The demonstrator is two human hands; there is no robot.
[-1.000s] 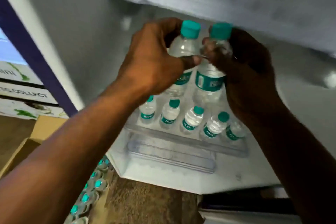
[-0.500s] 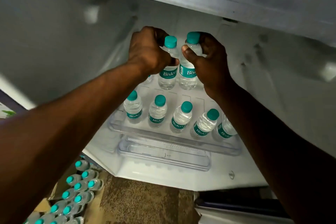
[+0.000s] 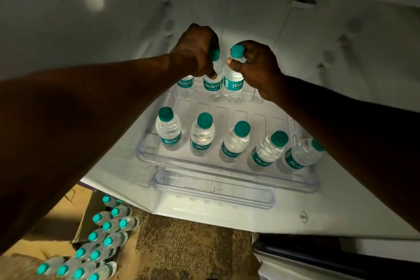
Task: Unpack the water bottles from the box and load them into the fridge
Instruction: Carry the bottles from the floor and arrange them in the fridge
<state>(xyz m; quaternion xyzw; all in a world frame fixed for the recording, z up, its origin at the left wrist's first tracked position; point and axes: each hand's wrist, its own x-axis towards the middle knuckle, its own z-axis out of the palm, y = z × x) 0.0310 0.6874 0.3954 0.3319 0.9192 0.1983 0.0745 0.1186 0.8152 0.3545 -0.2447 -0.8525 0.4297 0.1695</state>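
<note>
Placing step: left hand [image 3: 195, 52] and right hand [image 3: 254, 63] each grip a bottle neck, standing two bottles [image 3: 223, 84] at shelf tray [image 3: 227, 166] rear; next, release, fetch more from box [image 3: 91, 250].

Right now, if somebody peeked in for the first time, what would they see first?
Probably the two hands at the back of the clear plastic fridge tray: the left hand and right hand each hold a clear teal-capped water bottle by its neck. In front stands a neat row of five matching bottles. Many more lie in the brown cardboard box on the floor, lower left.
</note>
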